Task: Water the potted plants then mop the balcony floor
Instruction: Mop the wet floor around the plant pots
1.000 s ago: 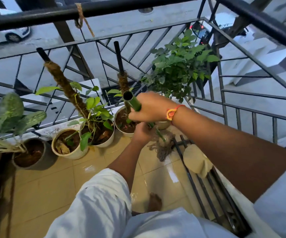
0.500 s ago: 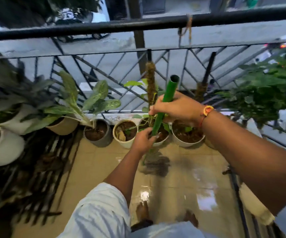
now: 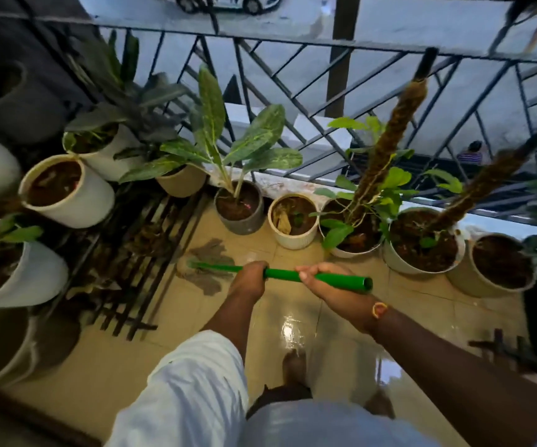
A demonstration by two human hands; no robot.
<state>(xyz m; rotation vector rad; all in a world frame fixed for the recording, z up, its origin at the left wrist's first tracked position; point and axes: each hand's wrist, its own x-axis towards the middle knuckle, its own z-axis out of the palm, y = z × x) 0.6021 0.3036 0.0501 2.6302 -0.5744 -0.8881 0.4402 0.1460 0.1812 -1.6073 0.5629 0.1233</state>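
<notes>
A: Hands?
B: Left hand (image 3: 249, 280), right hand (image 3: 336, 287) both wrap mop handle (image 3: 281, 275); mop head (image 3: 207, 269) on tiles (image 3: 189, 321), left of them.
A: Pots beyond?
B: Grey pot (image 3: 243, 225): soil (image 3: 236, 206), leafy plant (image 3: 215, 124). Cream pot (image 3: 294, 241): soil, dry leaves (image 3: 281, 217).

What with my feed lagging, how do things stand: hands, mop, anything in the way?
Green mop handle gripped by left hand and right hand. On wet floor: mop head, beside dark rack. Close beyond: grey pot.
</notes>
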